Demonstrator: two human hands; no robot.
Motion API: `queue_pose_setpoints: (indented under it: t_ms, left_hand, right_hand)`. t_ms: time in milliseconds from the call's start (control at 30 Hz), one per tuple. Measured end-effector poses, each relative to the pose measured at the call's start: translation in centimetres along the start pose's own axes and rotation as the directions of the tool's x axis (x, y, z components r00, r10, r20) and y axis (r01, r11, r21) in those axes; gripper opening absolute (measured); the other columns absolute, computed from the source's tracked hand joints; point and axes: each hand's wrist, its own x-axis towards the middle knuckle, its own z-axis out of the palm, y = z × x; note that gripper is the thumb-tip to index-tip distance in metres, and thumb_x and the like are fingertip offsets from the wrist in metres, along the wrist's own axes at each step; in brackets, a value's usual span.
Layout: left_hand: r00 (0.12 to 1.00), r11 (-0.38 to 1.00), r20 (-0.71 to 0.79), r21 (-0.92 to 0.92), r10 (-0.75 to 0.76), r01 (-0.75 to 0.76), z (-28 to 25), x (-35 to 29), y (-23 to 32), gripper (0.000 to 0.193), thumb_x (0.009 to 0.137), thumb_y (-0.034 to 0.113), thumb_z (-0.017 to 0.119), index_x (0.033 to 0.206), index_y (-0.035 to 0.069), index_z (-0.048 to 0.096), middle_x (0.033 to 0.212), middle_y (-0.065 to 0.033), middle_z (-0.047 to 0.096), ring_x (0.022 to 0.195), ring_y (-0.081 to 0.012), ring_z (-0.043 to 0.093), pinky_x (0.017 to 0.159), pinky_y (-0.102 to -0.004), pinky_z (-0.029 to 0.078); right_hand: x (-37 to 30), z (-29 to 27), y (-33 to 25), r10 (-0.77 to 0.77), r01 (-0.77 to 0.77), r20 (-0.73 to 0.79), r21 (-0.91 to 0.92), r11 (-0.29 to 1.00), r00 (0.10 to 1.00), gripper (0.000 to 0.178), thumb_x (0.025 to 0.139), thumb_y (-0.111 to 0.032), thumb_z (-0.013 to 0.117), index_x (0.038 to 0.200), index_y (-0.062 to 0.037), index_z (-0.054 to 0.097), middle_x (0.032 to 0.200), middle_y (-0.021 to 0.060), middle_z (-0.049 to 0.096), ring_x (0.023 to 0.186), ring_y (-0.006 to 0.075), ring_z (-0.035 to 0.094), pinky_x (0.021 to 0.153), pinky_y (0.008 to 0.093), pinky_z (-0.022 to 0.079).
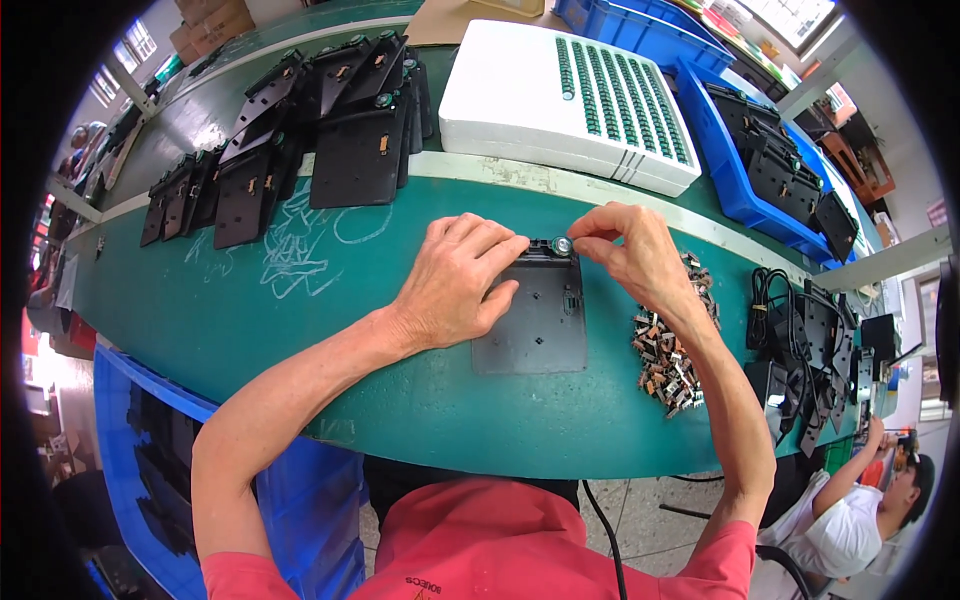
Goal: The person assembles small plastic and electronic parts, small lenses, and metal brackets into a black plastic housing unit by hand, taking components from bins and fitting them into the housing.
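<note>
A flat black plastic panel [530, 335] lies on the green tabletop in front of me, with a raised ridge along its far edge. My left hand [455, 285] is curled over its left side, the index fingertip at the ridge and the thumb above the panel. At the ridge's right end sits a small round green part [562, 245] with a shiny centre. Thumb and index finger of my right hand [632, 250] pinch together at this part's right edge. What lies between those fingertips is mostly hidden. A small slotted piece [572, 300] shows on the panel's right side.
Small metal-and-brown components [668, 362] are heaped right of the panel. Beyond, a white foam block [510, 95] carries rows of green round parts. Similar black panels [350, 150] stand stacked at far left. Blue crates [735, 190], black cables [775, 310] and a seated person [850, 510] are rightward.
</note>
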Motion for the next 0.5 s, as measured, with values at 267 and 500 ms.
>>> queue_pose_setpoints:
  t_ms: [267,500]
  left_hand:
    - [1.000,1.000,0.004,0.010,0.006,-0.006,-0.2,0.1,0.0,0.044,0.075,0.009,0.071,0.117,0.001,0.062,0.113,-0.0118,0.062,0.106,-0.0293,0.056,0.095,-0.0438,0.040]
    - [1.000,1.000,0.001,0.006,0.004,-0.004,-0.1,0.0,0.1,0.044,0.075,0.009,0.071,0.118,0.001,0.062,0.113,-0.0119,0.062,0.107,-0.0291,0.056,0.095,-0.0438,0.040]
  right_hand:
    - [0.0,1.2,0.0,-0.080,0.080,-0.067,0.006,0.997,0.995,0.013,0.079,-0.010,0.069,0.089,-0.0032,0.073,0.084,0.0156,0.068,0.077,0.0321,0.067,0.071,0.0419,0.051]
    - [-1.6,0.7,0.0,-0.085,0.084,-0.136,-0.017,0.996,0.987,0.019,0.079,-0.005,0.073,0.098,-0.0008,0.072,0.085,0.0113,0.070,0.075,0.0207,0.067,0.070,0.0334,0.053]
